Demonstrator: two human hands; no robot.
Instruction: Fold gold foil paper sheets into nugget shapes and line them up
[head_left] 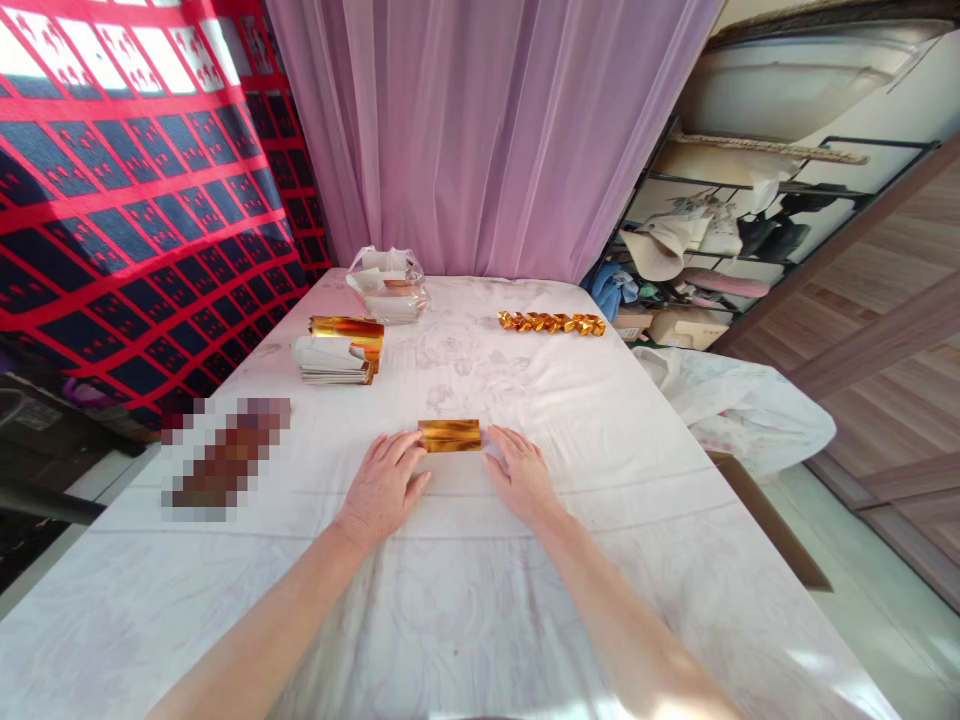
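A small rectangle of shiny gold foil paper (450,436) lies flat on the cloth-covered table, with a crease or seam running along its length. My left hand (388,482) rests at its left end, fingertips touching or just over the edge, fingers stretched out. On the other side my right hand (520,474) lies close by the right end with its fingers extended; a slight gap seems to separate it from the foil. Neither hand grips anything.
Back left stand a stack of white-backed sheets (334,362), more gold foil paper (349,328) and a clear plastic bag (390,285) with contents. A row of folded gold pieces (551,323) lies back right. A pixelated patch covers something at left.
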